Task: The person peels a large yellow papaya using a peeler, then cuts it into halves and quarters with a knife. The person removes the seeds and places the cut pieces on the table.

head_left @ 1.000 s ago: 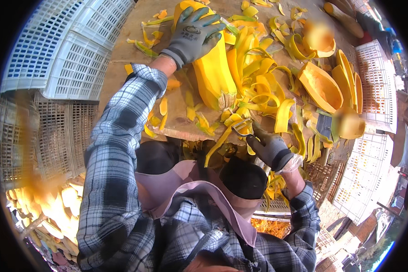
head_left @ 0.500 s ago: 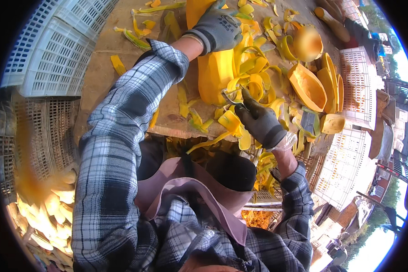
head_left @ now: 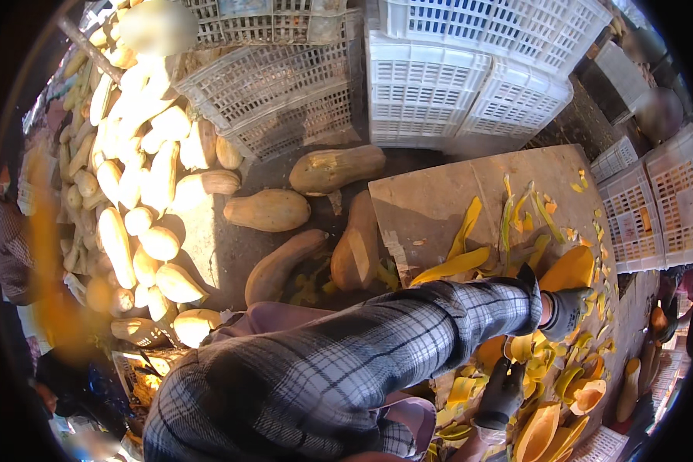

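Note:
My left hand (head_left: 565, 312), in a grey glove, is pressed around a partly peeled orange pumpkin (head_left: 568, 267) lying on the wooden table. My plaid left sleeve covers much of the pumpkin's middle. Below it, my gloved right hand (head_left: 503, 394) is closed on a peeler, whose small metal head (head_left: 507, 348) shows close to the pumpkin's near part. Curled yellow peels (head_left: 463, 389) are heaped around both hands. Hollow halves of cut pumpkin (head_left: 537, 431) lie beside my right hand, toward the lower right.
Whole tan pumpkins (head_left: 266, 210) lie on the ground left of the table (head_left: 439, 202), with a large sunlit pile (head_left: 162, 242) farther left. White plastic crates (head_left: 427, 85) are stacked beyond the table, and more crates (head_left: 643, 215) stand at its right. Another person (head_left: 77, 385) is at the lower left.
The view has swung to the left, bringing the pumpkin pile and ground into sight. My left hand stays on the pumpkin and my right hand still holds the peeler.

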Action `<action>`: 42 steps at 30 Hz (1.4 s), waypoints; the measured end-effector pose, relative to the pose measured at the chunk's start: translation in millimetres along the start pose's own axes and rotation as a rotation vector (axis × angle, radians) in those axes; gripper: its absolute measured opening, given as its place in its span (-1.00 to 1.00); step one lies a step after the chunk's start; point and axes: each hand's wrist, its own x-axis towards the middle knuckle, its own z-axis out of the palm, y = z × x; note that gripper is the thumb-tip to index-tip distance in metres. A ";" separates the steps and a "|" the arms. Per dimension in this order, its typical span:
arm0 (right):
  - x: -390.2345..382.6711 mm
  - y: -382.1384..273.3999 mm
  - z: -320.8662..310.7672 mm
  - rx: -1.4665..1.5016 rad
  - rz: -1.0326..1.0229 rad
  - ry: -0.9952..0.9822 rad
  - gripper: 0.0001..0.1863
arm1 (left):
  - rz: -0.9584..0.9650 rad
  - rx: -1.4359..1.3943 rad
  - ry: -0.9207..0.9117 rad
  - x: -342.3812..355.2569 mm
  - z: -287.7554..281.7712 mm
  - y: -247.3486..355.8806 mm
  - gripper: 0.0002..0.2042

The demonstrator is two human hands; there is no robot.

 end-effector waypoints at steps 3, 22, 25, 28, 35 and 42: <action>8.0 3.6 -3.3 -0.149 0.055 -0.139 -0.38 | -0.010 -0.037 0.020 4.2 2.0 6.1 -0.64; 11.8 9.8 -21.8 0.028 0.080 -0.101 -0.33 | -0.026 -0.078 0.106 0.0 -0.1 -3.5 -0.67; -49.7 33.9 -27.8 0.210 0.302 -0.306 -0.32 | -0.065 -0.066 0.129 -28.1 -1.6 -17.6 -0.67; -120.9 65.5 -3.4 0.256 0.337 -0.205 -0.29 | -0.087 -0.106 0.357 -43.1 17.7 -28.7 -0.68; -115.1 54.3 0.8 0.494 0.244 -0.008 -0.27 | -0.047 -0.052 0.371 -71.4 -5.6 -70.3 -0.68; -25.8 34.6 -0.2 1.292 0.341 -0.070 -0.37 | -0.102 -0.182 0.347 -64.1 11.6 -86.9 -0.70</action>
